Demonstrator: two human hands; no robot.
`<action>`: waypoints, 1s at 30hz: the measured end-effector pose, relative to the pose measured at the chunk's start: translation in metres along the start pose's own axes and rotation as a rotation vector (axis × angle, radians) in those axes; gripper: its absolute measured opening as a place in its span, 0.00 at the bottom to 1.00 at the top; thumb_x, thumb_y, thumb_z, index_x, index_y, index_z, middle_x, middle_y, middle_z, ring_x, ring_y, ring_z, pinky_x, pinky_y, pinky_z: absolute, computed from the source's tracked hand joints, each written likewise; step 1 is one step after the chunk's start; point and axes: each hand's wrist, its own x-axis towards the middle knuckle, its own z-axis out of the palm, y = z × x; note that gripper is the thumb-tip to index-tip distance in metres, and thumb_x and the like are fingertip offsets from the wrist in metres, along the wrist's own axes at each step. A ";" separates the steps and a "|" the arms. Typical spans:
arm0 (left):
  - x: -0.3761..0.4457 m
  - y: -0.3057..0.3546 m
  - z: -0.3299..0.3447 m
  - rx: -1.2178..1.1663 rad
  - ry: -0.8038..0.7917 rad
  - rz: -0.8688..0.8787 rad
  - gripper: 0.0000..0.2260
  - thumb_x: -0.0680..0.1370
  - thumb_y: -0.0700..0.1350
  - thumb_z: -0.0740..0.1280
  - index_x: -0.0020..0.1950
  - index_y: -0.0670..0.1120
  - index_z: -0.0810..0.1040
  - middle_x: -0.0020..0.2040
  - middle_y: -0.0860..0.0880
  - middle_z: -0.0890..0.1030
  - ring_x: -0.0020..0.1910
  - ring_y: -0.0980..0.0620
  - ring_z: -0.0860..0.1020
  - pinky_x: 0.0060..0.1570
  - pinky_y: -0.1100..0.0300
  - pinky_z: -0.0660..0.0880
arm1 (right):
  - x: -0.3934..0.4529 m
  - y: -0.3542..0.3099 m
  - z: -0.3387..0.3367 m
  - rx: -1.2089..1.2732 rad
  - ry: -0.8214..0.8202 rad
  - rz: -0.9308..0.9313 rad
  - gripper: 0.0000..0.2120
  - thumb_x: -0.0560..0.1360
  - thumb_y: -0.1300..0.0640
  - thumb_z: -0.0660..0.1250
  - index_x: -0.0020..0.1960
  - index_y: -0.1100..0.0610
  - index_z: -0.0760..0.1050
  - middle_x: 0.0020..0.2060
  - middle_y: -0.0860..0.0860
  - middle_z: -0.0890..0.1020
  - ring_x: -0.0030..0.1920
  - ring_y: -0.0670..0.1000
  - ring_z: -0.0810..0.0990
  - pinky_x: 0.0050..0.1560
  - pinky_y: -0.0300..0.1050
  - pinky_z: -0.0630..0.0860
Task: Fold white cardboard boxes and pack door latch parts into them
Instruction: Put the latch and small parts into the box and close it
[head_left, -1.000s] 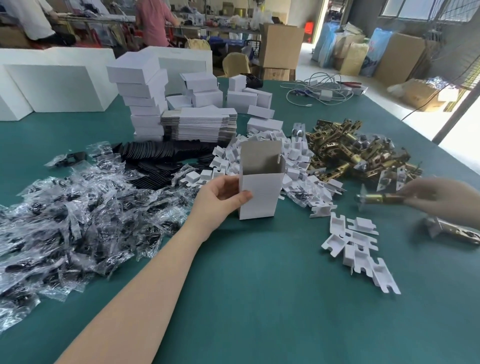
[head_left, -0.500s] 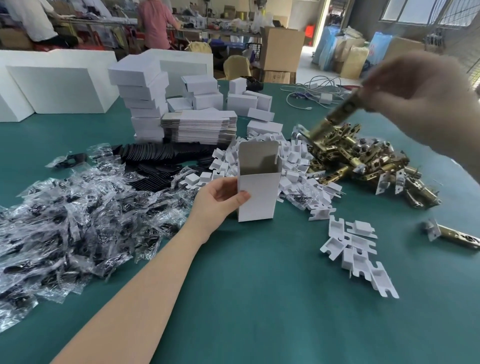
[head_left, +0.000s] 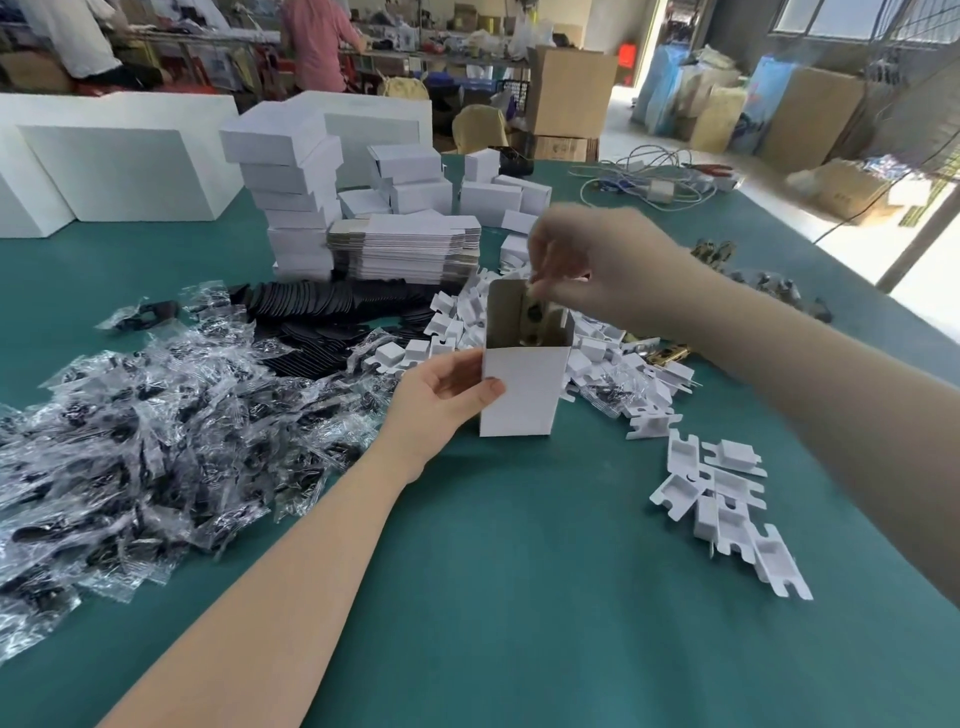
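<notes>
While it sits far left: plastic bags, a heap of clear packets with dark parts inside, spread over the green table.
Behind them: black flat pieces, then a tall stack of white boxes beside a pile of flat box blanks.
Left hand: fingers and thumb curled round the left side of the open box, gripping it upright on the table.
Right hand: above the box mouth, fingertips pinching the brass latch part, which reaches down inside the box.
Right of box: white inserts scattered; brass latches partly hidden behind the right forearm.
</notes>
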 end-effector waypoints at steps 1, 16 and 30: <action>0.000 0.000 0.000 0.001 0.001 -0.001 0.16 0.67 0.46 0.75 0.55 0.49 0.82 0.51 0.53 0.86 0.51 0.57 0.83 0.49 0.68 0.77 | -0.001 0.000 0.007 -0.046 -0.025 -0.020 0.09 0.75 0.59 0.72 0.49 0.51 0.73 0.41 0.41 0.78 0.46 0.45 0.76 0.56 0.51 0.76; 0.002 -0.002 0.000 0.005 -0.003 0.001 0.15 0.70 0.42 0.75 0.55 0.47 0.81 0.52 0.52 0.86 0.53 0.55 0.83 0.50 0.66 0.77 | -0.067 0.076 0.052 -0.261 -0.425 0.602 0.17 0.78 0.49 0.68 0.65 0.53 0.75 0.61 0.54 0.79 0.57 0.53 0.78 0.59 0.49 0.76; 0.002 -0.004 0.001 0.001 0.005 -0.008 0.12 0.74 0.36 0.73 0.55 0.46 0.81 0.51 0.52 0.86 0.52 0.55 0.83 0.50 0.66 0.77 | -0.068 0.085 0.057 -0.197 -0.018 0.504 0.09 0.77 0.52 0.70 0.52 0.56 0.85 0.46 0.51 0.86 0.40 0.49 0.80 0.47 0.40 0.73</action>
